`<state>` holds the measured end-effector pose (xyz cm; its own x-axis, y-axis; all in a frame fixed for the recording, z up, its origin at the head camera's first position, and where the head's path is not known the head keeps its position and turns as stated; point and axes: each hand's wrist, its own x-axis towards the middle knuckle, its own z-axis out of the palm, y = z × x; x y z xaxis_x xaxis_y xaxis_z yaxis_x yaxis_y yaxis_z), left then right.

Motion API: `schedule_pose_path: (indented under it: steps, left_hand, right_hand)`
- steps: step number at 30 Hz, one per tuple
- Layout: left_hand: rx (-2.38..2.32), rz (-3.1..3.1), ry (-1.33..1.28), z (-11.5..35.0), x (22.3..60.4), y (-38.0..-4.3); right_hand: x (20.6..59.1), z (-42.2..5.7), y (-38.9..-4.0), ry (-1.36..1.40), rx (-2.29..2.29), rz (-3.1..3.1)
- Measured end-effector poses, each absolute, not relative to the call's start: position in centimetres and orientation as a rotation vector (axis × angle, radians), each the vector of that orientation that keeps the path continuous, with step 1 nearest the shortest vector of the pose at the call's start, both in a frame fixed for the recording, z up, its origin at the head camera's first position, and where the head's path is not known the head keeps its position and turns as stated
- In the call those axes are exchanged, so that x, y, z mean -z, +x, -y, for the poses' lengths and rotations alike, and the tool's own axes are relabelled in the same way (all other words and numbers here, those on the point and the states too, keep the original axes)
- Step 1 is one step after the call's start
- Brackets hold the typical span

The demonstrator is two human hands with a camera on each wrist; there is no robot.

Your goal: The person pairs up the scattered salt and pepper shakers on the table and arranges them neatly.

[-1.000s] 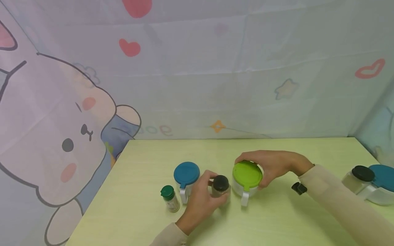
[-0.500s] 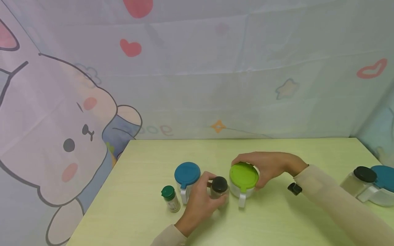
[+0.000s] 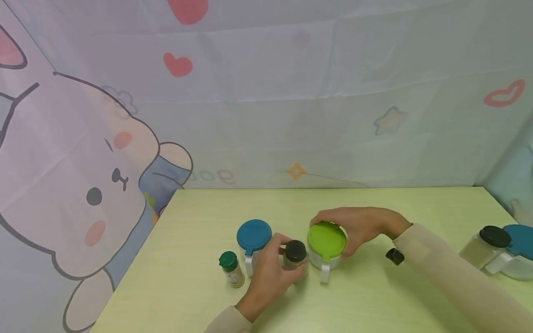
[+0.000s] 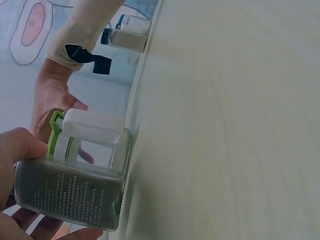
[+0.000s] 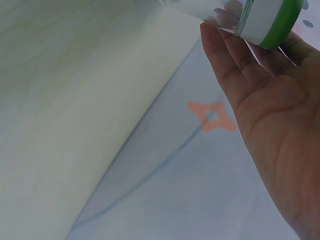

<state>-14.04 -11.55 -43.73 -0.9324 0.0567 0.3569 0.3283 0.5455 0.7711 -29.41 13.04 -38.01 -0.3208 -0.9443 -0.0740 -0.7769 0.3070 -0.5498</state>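
Note:
My left hand [image 3: 270, 268] grips a square glass seasoning jar with a black lid [image 3: 295, 251]. In the left wrist view this jar [image 4: 70, 197] shows dark contents and white printed text, with thumb and fingers around its sides. Just right of it, my right hand [image 3: 357, 227] holds a clear pot with a green lid [image 3: 326, 239] from behind and above. The pot's white handle [image 3: 325, 273] points toward me. In the right wrist view, fingers [image 5: 250, 65] curve along the pot's glass side below its green lid [image 5: 284, 25]. The two containers stand close side by side.
Left of my left hand stand a blue-lidded pot [image 3: 254, 236] with a white handle and a small green-capped shaker [image 3: 232, 273]. At the far right are another black-lidded jar [image 3: 493, 237] and blue-lidded pot [image 3: 520, 240]. A printed cloth [image 3: 291, 101] hangs behind the table.
My right hand has slid the green-lidded pot left and slightly toward me, nearer the black-lidded jar. My left hand keeps its grip with barely any shift.

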Motion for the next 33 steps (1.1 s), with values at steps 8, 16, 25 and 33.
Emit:
schedule_pose_path:
  steps: [8,16,25,33]
  left_hand:
    - [1.327,2.514,-0.293,11.6,43.9,-13.7]
    - [1.331,2.51,-0.275,11.7,43.9,-13.7]
    - [1.301,2.482,-0.3,11.7,44.1,-13.8]
    - [1.297,2.483,-0.288,11.7,44.3,-13.8]
  right_hand:
    - [38.3,-12.6,-29.4,-1.539,0.612,-2.169]
    - [38.3,-12.2,-29.7,-1.551,0.605,-2.159]
    - [38.2,-12.0,-29.7,-1.539,0.606,-2.153]
    - [38.1,-11.7,-29.9,-1.522,0.611,-2.136]
